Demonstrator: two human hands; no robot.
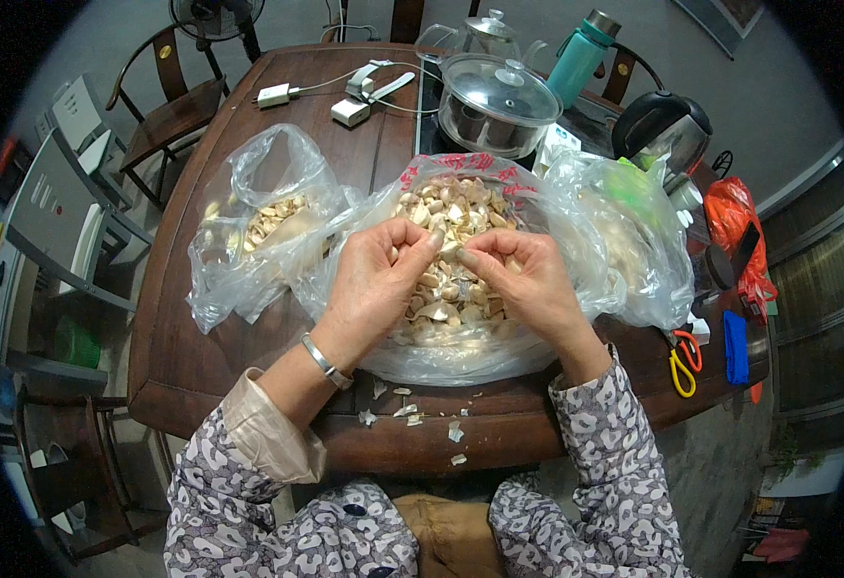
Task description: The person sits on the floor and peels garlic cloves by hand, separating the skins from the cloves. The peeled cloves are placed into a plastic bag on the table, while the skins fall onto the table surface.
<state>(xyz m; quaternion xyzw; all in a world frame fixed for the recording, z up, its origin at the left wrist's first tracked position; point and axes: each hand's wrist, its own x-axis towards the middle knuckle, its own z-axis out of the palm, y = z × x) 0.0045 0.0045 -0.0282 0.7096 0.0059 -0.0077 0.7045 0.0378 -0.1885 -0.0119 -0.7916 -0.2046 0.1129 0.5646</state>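
Garlic cloves (458, 206) and loose skins fill an opened clear plastic bag (458, 365) with red print, on the wooden table. Above it, my left hand (386, 264) and my right hand (523, 271) pinch one pale clove (450, 251) between their fingertips. Another clove seems tucked in the curled fingers of each hand. To the left lies a second clear bag (227, 289) holding cloves (274, 220). A third bag (627, 238), at the right, has pale contents that I cannot make out. Bits of garlic skin (406, 410) lie by the near table edge.
Behind the bags stand a glass pot (497, 108), a glass teapot (490, 36), a teal bottle (581, 61) and an electric kettle (664, 130). Scissors (682, 365) and a blue object (736, 347) lie at the right. White chargers (350, 111) with cables sit at the back left.
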